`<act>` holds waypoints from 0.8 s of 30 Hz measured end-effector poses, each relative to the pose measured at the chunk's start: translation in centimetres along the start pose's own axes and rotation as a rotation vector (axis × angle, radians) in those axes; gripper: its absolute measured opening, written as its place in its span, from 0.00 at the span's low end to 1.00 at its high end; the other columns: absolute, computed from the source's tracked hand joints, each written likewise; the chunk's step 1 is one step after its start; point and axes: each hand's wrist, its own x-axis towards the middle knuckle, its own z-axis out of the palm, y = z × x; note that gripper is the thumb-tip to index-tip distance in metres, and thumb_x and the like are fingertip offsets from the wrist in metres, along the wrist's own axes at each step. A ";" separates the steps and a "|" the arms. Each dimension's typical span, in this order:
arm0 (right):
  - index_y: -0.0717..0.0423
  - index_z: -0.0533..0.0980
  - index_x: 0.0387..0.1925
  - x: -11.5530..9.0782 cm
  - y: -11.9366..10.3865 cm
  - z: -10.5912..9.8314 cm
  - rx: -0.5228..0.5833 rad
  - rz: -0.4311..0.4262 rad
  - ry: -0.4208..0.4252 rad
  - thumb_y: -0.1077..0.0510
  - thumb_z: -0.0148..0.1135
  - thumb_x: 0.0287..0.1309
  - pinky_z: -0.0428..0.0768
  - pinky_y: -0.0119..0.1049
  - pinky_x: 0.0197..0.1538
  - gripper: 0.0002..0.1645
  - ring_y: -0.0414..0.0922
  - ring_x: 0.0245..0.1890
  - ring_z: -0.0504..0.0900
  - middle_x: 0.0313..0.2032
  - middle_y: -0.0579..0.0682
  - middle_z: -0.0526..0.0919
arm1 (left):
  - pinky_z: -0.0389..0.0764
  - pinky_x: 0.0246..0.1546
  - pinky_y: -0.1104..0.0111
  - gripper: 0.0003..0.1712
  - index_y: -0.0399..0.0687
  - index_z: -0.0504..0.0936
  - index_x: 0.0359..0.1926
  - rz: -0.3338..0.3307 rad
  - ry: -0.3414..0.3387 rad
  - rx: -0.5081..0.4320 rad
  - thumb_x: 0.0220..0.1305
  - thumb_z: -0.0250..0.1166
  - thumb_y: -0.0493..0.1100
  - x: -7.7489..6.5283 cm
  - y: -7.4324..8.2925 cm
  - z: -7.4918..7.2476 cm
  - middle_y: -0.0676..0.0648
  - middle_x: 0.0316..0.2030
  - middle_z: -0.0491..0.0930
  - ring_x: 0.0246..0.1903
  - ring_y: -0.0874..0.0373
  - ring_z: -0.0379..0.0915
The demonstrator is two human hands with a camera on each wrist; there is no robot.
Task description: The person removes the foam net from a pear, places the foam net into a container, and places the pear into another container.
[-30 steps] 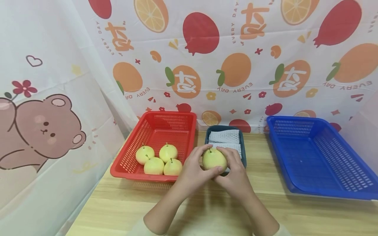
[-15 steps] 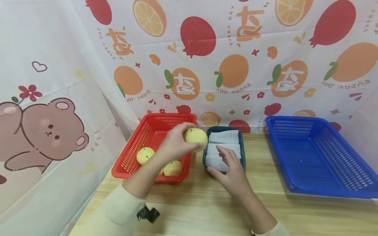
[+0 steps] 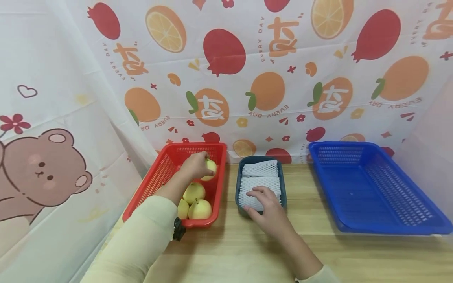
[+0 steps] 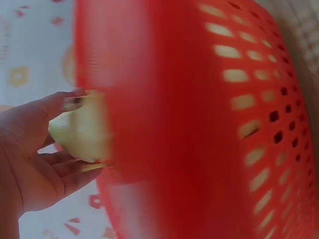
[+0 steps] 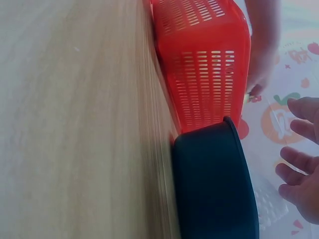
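My left hand [image 3: 194, 166] holds a pale yellow pear [image 3: 210, 171] just over the inside of the red basket [image 3: 221, 188]. The left wrist view has thumb and fingers around that pear [image 4: 82, 129], partly hidden behind the basket's wall [image 4: 164, 114]. Several other pears [image 3: 199, 209] lie at the basket's near end, some hidden by my forearm. My right hand [image 3: 269, 208], holding nothing, hovers over the near part of a dark teal container [image 3: 283, 188], its fingers loosely bent. White foam net sleeves [image 3: 261, 169] lie in that container.
On the right stands a blue basket [image 3: 348, 184] with nothing visible in it. The wooden table [image 3: 226, 251] extends in front of all the containers. A fruit-print curtain [image 3: 226, 94] hangs behind, and a bear-print curtain [image 3: 46, 169] on the left.
Both hands held the pear at first, above the teal container. My right hand let go, and my left hand carried the pear leftward to the red basket. The head view has shifted slightly.
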 end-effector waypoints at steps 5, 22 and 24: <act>0.47 0.81 0.52 0.0 -0.6 0.3 0.016 -0.003 -0.004 0.50 0.71 0.57 0.78 0.49 0.59 0.21 0.48 0.59 0.74 0.57 0.51 0.77 | 0.79 0.44 0.57 0.34 0.45 0.76 0.54 -0.073 -0.078 0.033 0.48 0.78 0.51 0.1 -1.6 1.3 0.45 0.42 0.79 0.41 0.49 0.73; 0.49 0.80 0.52 1.1 1.7 -1.5 0.038 0.052 0.042 0.50 0.69 0.59 0.76 0.52 0.61 0.20 0.49 0.59 0.75 0.56 0.50 0.77 | 0.61 0.69 0.44 0.57 0.38 0.39 0.77 -0.094 -0.222 -0.005 0.64 0.65 0.58 -0.5 -1.0 0.9 0.34 0.70 0.63 0.69 0.41 0.59; 0.50 0.79 0.55 1.2 2.6 -2.5 0.024 0.081 0.054 0.50 0.68 0.60 0.75 0.55 0.62 0.22 0.51 0.61 0.73 0.58 0.52 0.76 | 0.61 0.68 0.44 0.56 0.38 0.40 0.76 -0.055 -0.192 0.008 0.65 0.63 0.60 -0.4 -0.4 0.4 0.34 0.70 0.63 0.70 0.40 0.59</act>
